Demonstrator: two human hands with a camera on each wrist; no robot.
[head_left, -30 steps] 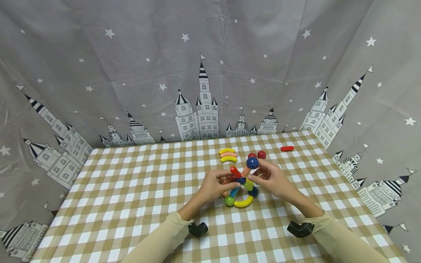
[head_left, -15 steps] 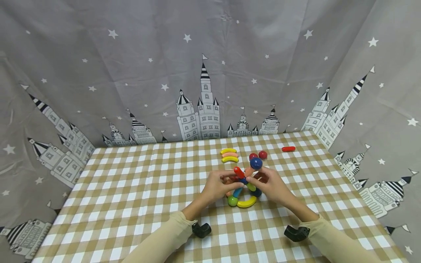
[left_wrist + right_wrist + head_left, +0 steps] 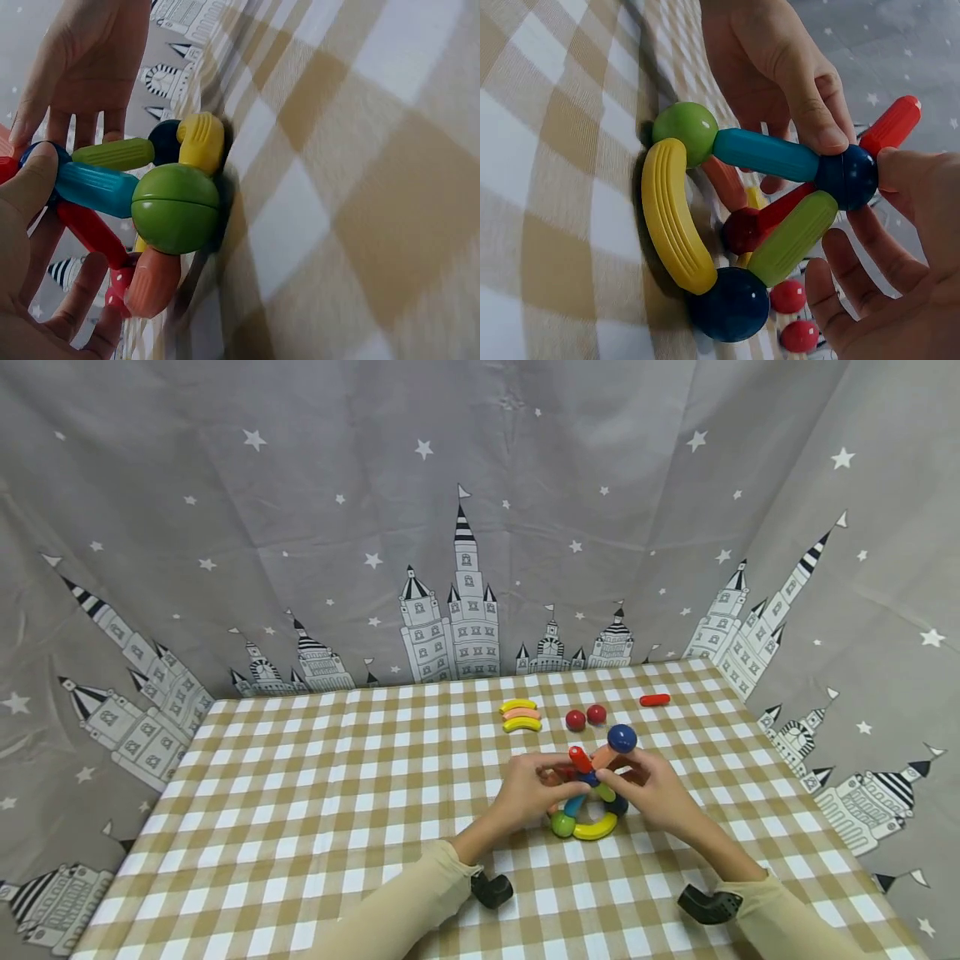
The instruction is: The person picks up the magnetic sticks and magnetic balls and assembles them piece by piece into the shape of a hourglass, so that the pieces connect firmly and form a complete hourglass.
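Observation:
A toy structure of magnetic sticks and balls stands on the table between both hands. Its base has a green ball (image 3: 175,208), a curved yellow stick (image 3: 675,217), a dark blue ball (image 3: 730,305) and a red ball (image 3: 742,230). Teal (image 3: 766,154), lime (image 3: 795,238) and red sticks lean up to a blue joint ball (image 3: 847,177). Above it, a red stick (image 3: 580,758) and an orange stick (image 3: 603,756) slant outward, the latter topped by another blue ball (image 3: 622,738). My left hand (image 3: 528,789) pinches the joint ball with its thumb; my right hand (image 3: 652,789) grips it from the opposite side.
Behind the structure lie two loose red balls (image 3: 575,720) and, left of them, curved yellow and orange sticks (image 3: 521,714) in a stack. A red stick (image 3: 655,700) lies farther right. A grey castle-print curtain (image 3: 337,527) hangs behind the checked tablecloth (image 3: 300,793).
Both hands and the structure have shifted to the right across the table. The two loose red balls now show fully. Both hands still hold the upper joint.

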